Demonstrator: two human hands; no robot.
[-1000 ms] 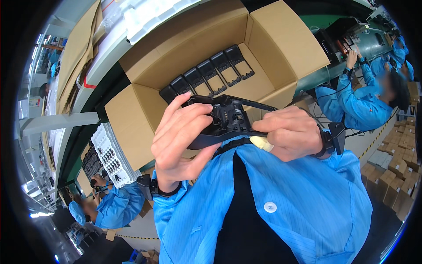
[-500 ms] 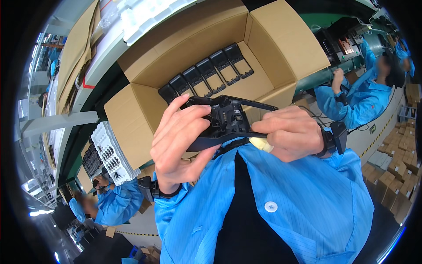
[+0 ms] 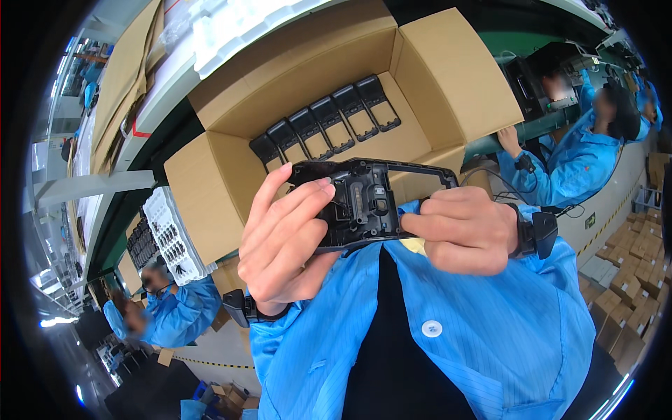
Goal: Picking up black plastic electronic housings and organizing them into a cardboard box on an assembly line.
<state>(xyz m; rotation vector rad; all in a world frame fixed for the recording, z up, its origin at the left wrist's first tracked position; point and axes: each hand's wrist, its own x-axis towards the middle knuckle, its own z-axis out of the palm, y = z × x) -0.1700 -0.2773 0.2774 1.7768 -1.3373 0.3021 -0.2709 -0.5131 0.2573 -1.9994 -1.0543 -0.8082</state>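
Note:
My left hand (image 3: 283,241) grips the left end of a black plastic housing (image 3: 364,199), fingers over its face and thumb underneath. Its inner side, with ribs and small fitted parts, faces up, and an open frame extends toward the right. My right hand (image 3: 462,227), fingers curled, closes on the frame's right end. A pale yellow piece (image 3: 414,246) shows below the right fingers; its kind is hidden. Just beyond the hands, an open cardboard box (image 3: 420,133) holds several similar black housings (image 3: 327,120) in a slanted row.
A white tray (image 3: 175,234) of small black parts lies to the left, near a co-worker in blue (image 3: 185,315). Another co-worker (image 3: 567,168) sits at the right bench. White plastic trays (image 3: 238,31) rest on the bench beyond the box. Stacked cartons (image 3: 633,280) stand far right.
The housing has tilted so that more of its inner side and open frame shows. My right hand has shifted slightly to the right. The right co-worker's hand has lowered.

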